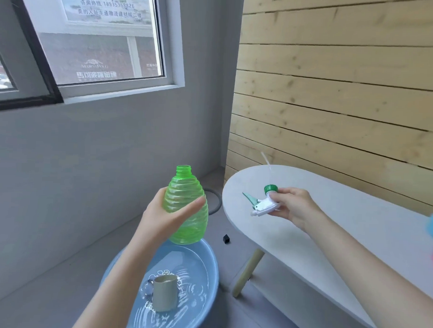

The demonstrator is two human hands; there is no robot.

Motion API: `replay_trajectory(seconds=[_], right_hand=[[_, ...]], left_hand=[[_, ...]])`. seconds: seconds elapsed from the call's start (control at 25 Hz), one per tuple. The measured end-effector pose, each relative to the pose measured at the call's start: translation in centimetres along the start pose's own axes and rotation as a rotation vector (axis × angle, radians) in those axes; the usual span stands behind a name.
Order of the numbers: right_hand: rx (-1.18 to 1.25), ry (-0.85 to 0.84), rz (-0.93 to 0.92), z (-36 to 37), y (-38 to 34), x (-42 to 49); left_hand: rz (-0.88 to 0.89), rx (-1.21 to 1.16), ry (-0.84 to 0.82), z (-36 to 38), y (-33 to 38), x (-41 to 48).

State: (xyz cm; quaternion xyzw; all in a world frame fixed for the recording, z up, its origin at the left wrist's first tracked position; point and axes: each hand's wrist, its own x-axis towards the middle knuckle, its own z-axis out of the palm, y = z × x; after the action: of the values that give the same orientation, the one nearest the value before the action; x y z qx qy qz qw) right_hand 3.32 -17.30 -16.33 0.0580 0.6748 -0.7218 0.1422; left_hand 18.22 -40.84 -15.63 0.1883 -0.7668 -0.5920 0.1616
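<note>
Head view: our left hand (170,217) grips the bottle (187,207), uncapped and upright above the basin (206,293). Right hand (295,207) pinches the sprayer (264,202) over the table (356,217). Cap's off; we judge filling and recapping remain.

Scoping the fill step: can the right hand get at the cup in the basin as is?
Probably not yet: right hand holds the spray head over the table. The cup itself stands uncovered in the basin.
</note>
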Motion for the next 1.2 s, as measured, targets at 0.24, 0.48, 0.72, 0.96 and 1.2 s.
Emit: replay_trajectory(seconds=[0.24,0.48,0.72,0.96,1.2], right_hand=[[-0.237,0.123,0.021,-1.1,4.3,2.9],[-0.709,0.187,-0.163,-0.9,5.6,3.8],[-0.825,0.256,-0.362,-0.3,3.2,1.9],[-0.488,-0.112,-0.672,4.7,-3.8,-6.5],[-0.672,-0.398,-0.651,10.5,-4.1,-10.7]], left_hand=[[-0.006,0.051,-0.046,1.8,-0.5,0.5],[0.021,0.070,-0.037,2.2,-0.5,1.0],[0.026,0.037,-0.037,2.4,-0.3,1.5],[0.074,-0.074,-0.029,1.6,0.9,0.5],[0.172,-0.268,-0.021,-1.0,2.9,-1.2]])
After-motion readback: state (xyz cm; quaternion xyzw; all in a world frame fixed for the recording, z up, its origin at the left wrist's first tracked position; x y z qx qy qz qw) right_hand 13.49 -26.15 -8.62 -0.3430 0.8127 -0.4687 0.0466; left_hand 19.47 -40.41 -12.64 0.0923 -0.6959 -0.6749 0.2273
